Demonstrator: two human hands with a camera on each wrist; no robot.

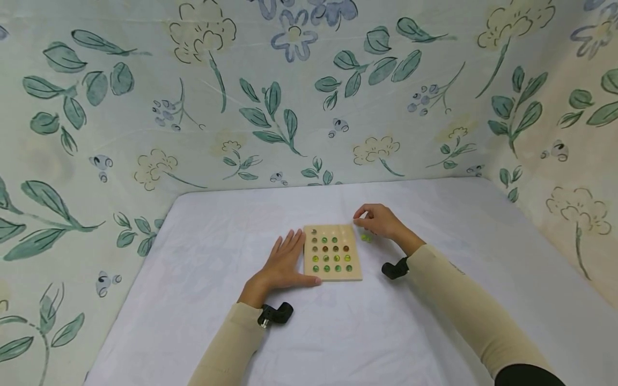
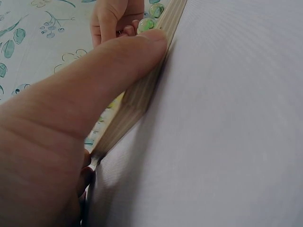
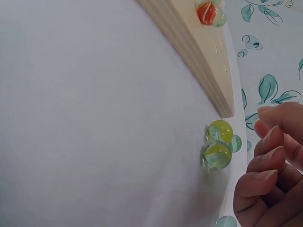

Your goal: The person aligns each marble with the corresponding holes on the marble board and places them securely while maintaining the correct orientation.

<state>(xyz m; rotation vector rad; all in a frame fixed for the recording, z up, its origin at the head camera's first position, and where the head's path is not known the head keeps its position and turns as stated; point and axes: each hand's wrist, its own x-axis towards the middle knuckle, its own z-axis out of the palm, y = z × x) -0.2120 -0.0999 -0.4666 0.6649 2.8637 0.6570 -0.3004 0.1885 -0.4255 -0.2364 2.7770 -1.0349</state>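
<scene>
A square wooden board [image 1: 333,274] lies on the table, with glass marbles [image 1: 337,258] in rows on it. My left hand [image 1: 286,264] rests along its left side, fingers extended and thumb stretched along the front edge. In the left wrist view the thumb [image 2: 113,61] presses on the board's edge [image 2: 147,90]. Just past the board's far right corner is my right hand [image 1: 383,221], its fingers bent and fingertips drawn together. I cannot tell whether a marble is between them. Loose yellow-green marbles [image 3: 218,155] sit on the cloth beside that corner, close to the right fingers.
White cloth [image 1: 193,300] covers the table. A flower-patterned fabric [image 1: 270,134] rises behind it and at both sides. Another loose marble [image 3: 226,221] lies at the bottom of the right wrist view. Both wrists carry a small black camera [image 1: 396,268].
</scene>
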